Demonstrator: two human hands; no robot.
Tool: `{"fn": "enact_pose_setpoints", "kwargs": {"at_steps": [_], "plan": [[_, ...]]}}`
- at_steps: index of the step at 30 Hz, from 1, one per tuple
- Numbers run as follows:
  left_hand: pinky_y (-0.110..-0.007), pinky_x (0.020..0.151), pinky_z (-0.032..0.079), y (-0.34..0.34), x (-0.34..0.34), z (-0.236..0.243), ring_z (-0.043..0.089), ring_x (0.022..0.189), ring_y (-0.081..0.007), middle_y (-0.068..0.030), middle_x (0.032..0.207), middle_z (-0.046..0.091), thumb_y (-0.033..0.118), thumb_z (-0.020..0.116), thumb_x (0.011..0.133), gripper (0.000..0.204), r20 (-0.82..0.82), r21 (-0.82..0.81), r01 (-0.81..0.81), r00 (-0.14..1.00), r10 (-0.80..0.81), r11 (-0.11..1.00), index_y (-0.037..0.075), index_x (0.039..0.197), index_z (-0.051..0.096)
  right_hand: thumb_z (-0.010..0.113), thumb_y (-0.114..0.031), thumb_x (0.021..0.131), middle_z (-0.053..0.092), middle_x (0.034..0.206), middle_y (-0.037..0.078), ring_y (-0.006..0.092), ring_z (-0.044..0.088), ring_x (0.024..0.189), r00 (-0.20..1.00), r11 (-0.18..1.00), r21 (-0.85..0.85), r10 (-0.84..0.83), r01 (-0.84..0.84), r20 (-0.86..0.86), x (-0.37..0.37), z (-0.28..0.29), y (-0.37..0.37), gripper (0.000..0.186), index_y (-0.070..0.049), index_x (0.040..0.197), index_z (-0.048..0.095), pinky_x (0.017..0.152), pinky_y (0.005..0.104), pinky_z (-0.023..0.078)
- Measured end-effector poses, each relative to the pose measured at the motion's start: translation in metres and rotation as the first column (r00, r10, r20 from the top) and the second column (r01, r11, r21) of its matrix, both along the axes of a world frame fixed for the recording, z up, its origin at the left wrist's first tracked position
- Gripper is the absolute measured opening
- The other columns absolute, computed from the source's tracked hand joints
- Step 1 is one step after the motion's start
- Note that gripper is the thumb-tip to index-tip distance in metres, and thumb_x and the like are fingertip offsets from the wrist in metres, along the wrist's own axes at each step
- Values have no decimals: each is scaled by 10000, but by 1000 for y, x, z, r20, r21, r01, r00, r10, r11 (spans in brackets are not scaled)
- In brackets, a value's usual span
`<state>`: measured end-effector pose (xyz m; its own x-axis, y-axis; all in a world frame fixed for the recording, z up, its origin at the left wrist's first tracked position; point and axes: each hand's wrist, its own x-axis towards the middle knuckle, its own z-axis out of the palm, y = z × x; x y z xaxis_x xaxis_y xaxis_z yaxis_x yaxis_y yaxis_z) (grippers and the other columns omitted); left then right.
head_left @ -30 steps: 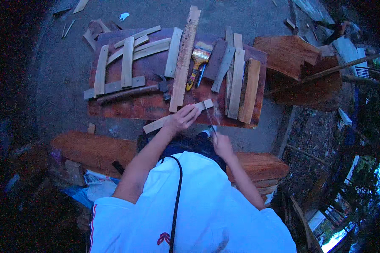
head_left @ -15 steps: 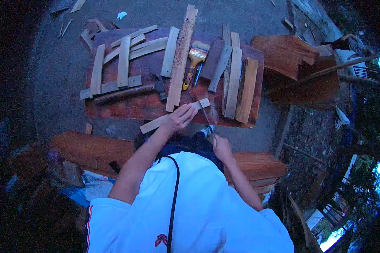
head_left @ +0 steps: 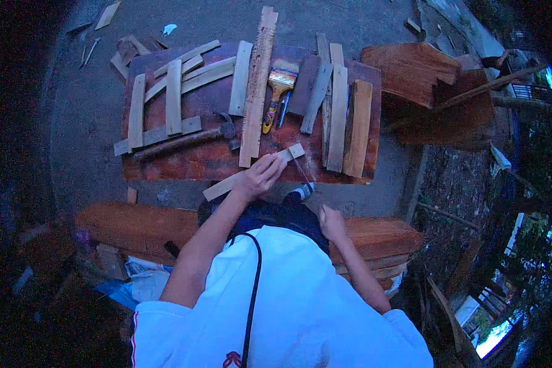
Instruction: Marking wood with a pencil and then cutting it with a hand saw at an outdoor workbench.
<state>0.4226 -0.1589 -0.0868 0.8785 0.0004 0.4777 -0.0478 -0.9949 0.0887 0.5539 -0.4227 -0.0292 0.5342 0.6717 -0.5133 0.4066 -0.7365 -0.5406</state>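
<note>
My left hand (head_left: 260,176) is closed over a short pale wooden strip (head_left: 224,186), pressing it down at the near edge of the reddish-brown board table (head_left: 190,165). The strip lies slanted, its far right end resting on the tabletop. My right hand (head_left: 332,224) grips a thin hand saw (head_left: 306,178); its handle is mostly hidden in the fist. The narrow blade reaches forward to the strip near its right end, where a dark line crosses the wood. Pale dust marks the tabletop beside it.
On the table are a notched long plank (head_left: 259,92), a paintbrush (head_left: 279,92), a hammer (head_left: 178,142), a joined slat frame (head_left: 173,98) and several loose strips (head_left: 337,116). A thick timber beam (head_left: 135,224) runs below me. Brown wooden panels (head_left: 411,73) stand at the right.
My right hand has drawn back slightly, down and to the right, with the saw. My left hand keeps its hold on the strip. The whole view has shifted a little.
</note>
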Motion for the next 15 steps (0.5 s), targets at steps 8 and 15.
{"fn": "enact_pose_setpoints", "kwargs": {"at_steps": [8, 15], "plan": [[-392, 1071, 483, 3, 1, 4, 587, 1212, -274, -99, 1265, 604, 119, 624, 788, 465, -33, -4, -11, 999, 11, 1000, 27, 1243, 655, 468, -200, 1001, 627, 884, 315, 505, 614, 855, 1000, 1000, 2, 21, -21, -2, 5, -4, 19, 257, -3, 979, 632, 723, 583, 470], [-404, 1053, 499, -1, 2, -2, 599, 1186, -275, -92, 1217, 621, 121, 625, 789, 440, 26, -102, -6, 1000, 9, 995, 19, 1214, 671, 490, -228, 998, 648, 949, 315, 501, 627, 872, 998, 999, 6, 54, -53, -26, 7, -12, 45, 281, 4, 1042, 642, 782, 600, 483]]}}
